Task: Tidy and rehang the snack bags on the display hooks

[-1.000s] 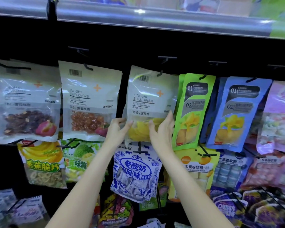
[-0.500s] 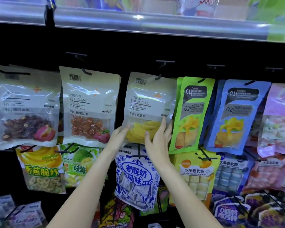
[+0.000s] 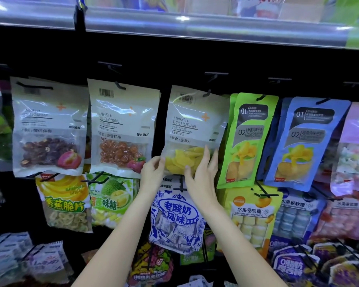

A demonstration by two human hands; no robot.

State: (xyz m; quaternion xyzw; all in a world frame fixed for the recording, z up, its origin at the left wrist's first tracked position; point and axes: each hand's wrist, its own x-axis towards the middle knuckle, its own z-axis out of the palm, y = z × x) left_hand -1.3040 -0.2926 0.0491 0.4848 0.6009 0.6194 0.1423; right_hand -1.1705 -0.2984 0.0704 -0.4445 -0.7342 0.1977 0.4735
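**Both hands steady a pineapple snack bag on a shop's hook wall**

A white-and-clear bag of yellow pineapple slices (image 3: 193, 129) hangs from a black hook (image 3: 207, 93) in the top row of a dark display wall, tilted slightly, its fruit showing through the clear lower window. The person's left hand (image 3: 152, 172) holds the bag's lower left corner, fingers curled round the edge. The right hand (image 3: 201, 175) lies against the lower right of the bag, fingers straight and spread upward over the window, thumb across the bottom edge; both bare forearms reach up from the bottom of the view.

To the left hang two matching bags: one with orange-red candied fruit (image 3: 122, 127), and one with dark dried plums (image 3: 48, 127). Just to the right hangs a green pouch (image 3: 249, 139) with yellow fruit pieces pictured and visible in its window, then a blue pouch (image 3: 307, 143) of the same design.

In the row below, a blue-and-white bag of wrapped candies (image 3: 174, 220) hangs directly under the hands, between a durian candy bag (image 3: 110, 199) and a yellow bag of pale soft cubes (image 3: 251, 218). A banana chip bag (image 3: 64, 204) hangs farther left. A silver shelf rail (image 3: 195, 27) runs across the top.
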